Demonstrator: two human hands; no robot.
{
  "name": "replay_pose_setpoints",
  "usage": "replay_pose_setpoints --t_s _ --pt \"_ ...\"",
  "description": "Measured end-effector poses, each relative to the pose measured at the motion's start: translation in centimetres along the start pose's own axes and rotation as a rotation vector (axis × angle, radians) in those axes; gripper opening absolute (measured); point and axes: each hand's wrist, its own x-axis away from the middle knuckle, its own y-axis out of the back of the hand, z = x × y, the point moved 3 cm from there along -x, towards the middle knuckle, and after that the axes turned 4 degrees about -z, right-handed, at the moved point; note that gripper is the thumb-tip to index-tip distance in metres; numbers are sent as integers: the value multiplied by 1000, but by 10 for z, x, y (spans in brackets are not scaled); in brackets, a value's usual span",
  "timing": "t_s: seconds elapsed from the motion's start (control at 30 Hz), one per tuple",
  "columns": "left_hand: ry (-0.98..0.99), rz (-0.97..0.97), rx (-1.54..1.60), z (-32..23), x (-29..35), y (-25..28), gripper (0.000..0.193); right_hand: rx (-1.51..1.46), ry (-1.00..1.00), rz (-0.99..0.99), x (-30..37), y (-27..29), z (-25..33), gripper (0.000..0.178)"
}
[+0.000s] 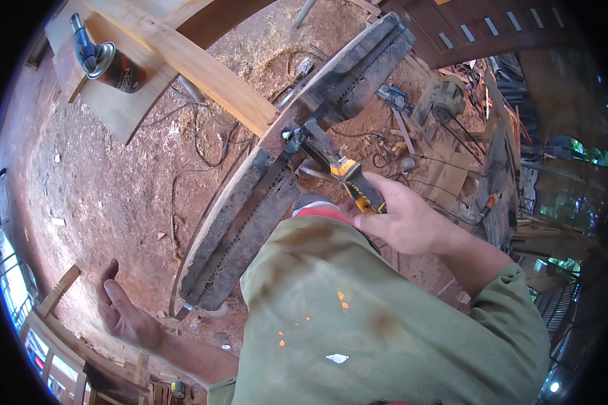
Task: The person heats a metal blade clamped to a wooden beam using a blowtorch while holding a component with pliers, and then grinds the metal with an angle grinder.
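Observation:
My right hand (pixel 402 216) grips the yellow-and-black handle of a power tool (pixel 348 177) whose dark front end rests on a long, curved, charred wooden piece (pixel 263 196) with a slot running along it. My left hand (pixel 123 312) hangs out to the lower left, fingers loosely apart, holding nothing and apart from the wood. My green shirt (pixel 385 324) hides the near end of the charred piece.
A gas torch canister (pixel 111 64) lies on pale wooden planks (pixel 203 64) at the upper left. Cables trail across the sawdust-covered dirt floor (pixel 115 189). An electric motor (pixel 446 101), tools and stacked timber stand at the right.

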Motion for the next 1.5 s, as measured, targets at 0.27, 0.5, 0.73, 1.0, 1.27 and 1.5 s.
replay_pose_setpoints --t_s 0.27,0.5,0.73,1.0,1.27,1.5 --pt "6 19 16 0 4 -2 29 132 -47 -85 -11 -23 -33 41" --pt "-2 17 -10 -1 5 4 30 692 98 8 -24 43 12 35" --pt "22 -18 -21 0 1 10 31 400 28 -42 -17 19 -3 38" --pt "23 35 -22 7 -15 -2 32 63 123 -190 -11 -50 -50 34" --pt "10 30 -132 -8 -23 -7 33 53 -43 -115 13 -13 -83 51" --pt "-22 77 -135 -19 -22 -18 33 -26 -1 -11 0 -12 -43 56"
